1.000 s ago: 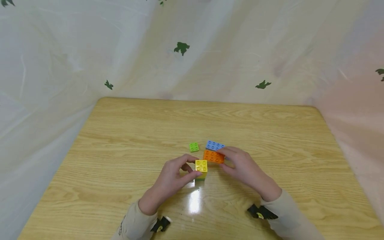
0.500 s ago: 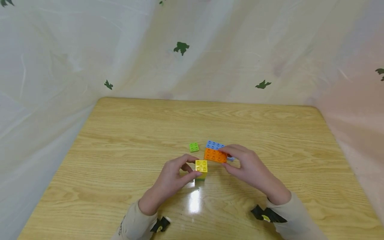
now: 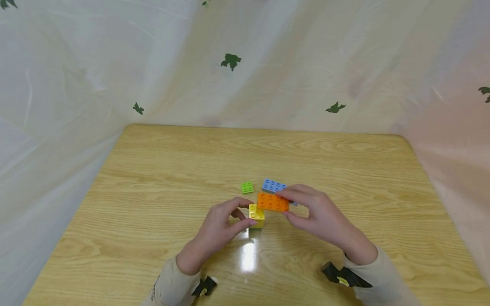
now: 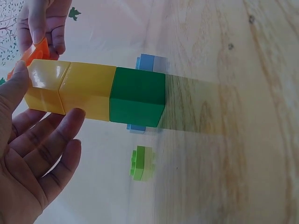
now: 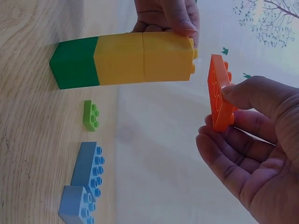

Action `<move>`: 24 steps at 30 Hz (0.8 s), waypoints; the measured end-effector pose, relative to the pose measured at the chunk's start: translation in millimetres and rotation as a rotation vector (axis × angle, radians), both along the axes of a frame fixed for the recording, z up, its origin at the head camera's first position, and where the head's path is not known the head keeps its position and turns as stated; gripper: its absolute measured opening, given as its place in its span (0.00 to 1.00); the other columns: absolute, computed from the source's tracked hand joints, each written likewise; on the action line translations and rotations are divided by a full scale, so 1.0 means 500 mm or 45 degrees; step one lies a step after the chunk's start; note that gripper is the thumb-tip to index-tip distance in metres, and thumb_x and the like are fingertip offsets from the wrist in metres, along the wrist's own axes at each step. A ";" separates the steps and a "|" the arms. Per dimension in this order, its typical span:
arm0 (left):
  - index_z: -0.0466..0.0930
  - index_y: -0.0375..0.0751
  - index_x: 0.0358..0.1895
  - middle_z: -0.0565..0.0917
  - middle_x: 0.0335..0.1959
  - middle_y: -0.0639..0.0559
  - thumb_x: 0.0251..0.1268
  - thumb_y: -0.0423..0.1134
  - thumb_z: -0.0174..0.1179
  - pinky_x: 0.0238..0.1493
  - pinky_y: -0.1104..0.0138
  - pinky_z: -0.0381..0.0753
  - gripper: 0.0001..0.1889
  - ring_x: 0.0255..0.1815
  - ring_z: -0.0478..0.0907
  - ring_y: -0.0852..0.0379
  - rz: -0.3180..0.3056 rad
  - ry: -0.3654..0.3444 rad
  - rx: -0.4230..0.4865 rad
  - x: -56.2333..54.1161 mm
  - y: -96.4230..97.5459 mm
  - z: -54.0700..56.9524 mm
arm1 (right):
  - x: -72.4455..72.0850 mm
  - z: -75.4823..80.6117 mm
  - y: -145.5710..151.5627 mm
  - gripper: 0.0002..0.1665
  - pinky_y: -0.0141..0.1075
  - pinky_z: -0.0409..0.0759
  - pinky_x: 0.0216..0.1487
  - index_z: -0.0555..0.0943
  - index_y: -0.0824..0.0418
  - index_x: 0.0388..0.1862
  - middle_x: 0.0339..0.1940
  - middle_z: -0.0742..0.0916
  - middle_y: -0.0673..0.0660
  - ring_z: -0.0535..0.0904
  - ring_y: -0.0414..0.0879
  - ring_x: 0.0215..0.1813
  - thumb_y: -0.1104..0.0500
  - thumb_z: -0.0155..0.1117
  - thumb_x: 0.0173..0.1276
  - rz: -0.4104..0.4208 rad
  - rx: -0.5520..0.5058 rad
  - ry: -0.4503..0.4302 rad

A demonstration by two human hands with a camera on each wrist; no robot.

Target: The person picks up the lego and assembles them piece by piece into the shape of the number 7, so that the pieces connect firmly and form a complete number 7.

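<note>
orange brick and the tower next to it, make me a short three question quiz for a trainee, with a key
1. Which hand holds the orange brick?
2. What colour is the bottom block of the tower? A) yellow B) green C) blue
3. True or false: the orange brick is touching the tower.

Key:
1. The right hand.
2. B, green.
3. False: the right wrist view shows a gap between them.
</note>
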State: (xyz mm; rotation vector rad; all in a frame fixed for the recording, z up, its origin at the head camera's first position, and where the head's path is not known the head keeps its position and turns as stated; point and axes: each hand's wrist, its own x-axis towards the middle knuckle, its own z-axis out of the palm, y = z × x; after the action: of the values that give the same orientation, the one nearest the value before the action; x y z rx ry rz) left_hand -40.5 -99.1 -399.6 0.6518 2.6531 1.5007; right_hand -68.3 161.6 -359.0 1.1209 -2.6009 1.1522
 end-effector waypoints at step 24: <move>0.80 0.47 0.52 0.84 0.43 0.63 0.55 0.44 0.71 0.43 0.68 0.82 0.21 0.41 0.79 0.66 0.003 0.001 0.015 -0.002 -0.002 0.004 | -0.003 0.004 -0.047 0.23 0.43 0.81 0.53 0.82 0.61 0.55 0.54 0.84 0.52 0.79 0.47 0.56 0.64 0.72 0.59 0.202 0.044 0.001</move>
State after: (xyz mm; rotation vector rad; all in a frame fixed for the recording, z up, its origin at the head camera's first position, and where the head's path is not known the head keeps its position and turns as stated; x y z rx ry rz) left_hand -41.4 -99.9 -397.7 0.6502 2.6489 1.5183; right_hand -69.6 138.2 -356.9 1.3555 -2.5806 1.1383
